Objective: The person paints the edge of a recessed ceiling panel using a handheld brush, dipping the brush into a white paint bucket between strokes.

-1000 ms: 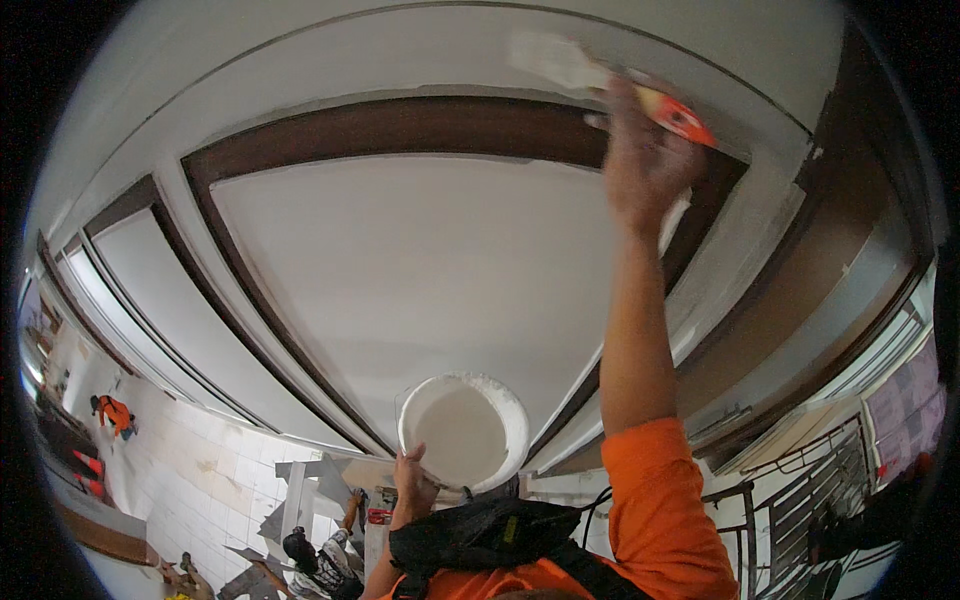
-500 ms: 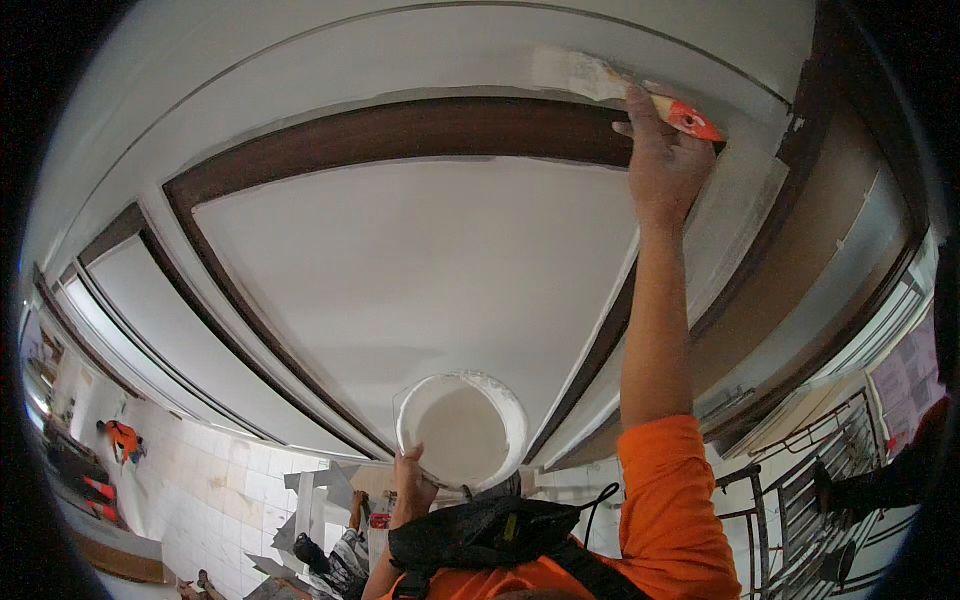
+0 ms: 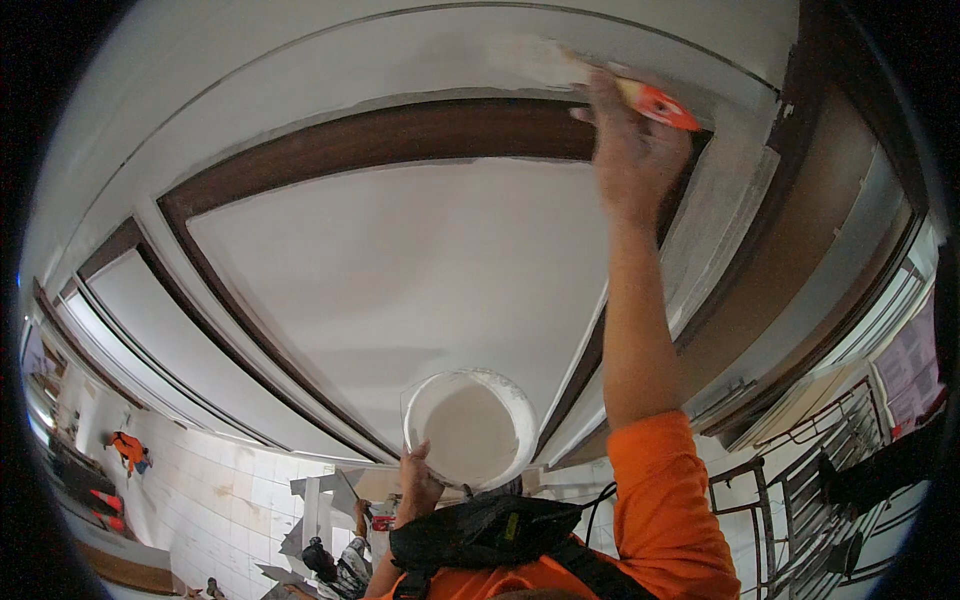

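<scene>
A white-tiled floor is seen far below the left hand — well apart from it. Pale, flat sheets of board are laid on the tiles just left of that hand, and a small orange object rests farther left — its kind cannot be told.

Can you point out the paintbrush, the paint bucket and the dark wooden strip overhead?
Paintbrush (image 3: 655,103), head view: on its orange handle, above the raised right hand.
Bucket (image 3: 468,432), head view: on the white paint inside it.
Wooden strip (image 3: 400,135), head view: midway along the dark brown band.
</scene>
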A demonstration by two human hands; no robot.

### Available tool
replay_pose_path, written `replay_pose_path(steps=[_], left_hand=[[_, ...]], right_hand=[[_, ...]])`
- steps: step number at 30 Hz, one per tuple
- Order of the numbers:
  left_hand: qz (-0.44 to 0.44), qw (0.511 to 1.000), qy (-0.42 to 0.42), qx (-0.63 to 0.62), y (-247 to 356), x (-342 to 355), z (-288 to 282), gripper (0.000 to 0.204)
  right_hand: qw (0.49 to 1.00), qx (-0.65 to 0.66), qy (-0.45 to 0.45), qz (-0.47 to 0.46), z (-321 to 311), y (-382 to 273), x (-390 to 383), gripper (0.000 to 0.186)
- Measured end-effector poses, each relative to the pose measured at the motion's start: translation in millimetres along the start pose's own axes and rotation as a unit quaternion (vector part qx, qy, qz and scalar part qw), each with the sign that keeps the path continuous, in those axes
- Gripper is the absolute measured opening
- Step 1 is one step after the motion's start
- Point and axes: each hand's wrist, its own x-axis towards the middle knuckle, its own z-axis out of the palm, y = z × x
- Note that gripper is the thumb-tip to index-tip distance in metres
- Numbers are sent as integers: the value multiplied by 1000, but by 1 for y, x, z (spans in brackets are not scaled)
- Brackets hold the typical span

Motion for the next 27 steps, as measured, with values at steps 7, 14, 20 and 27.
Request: replay_pose_path(steps=[7,14,20,27], left_hand=[[26,998,40,33,-2,2,0,49],[52,998,25,21,-4,0,-2,50],[55,998,23,16,-8,0,-2,50],[72,997,30,19,-10,-1,1,49]], right_hand=[[993,-120,-5,-18,4,15,7,21],[960,-237,140,-41,-35,-8,16,20],[879,-386,74,-270,6,5,8,21],[886,-330,-56,-320,114,-8,-34,28]])
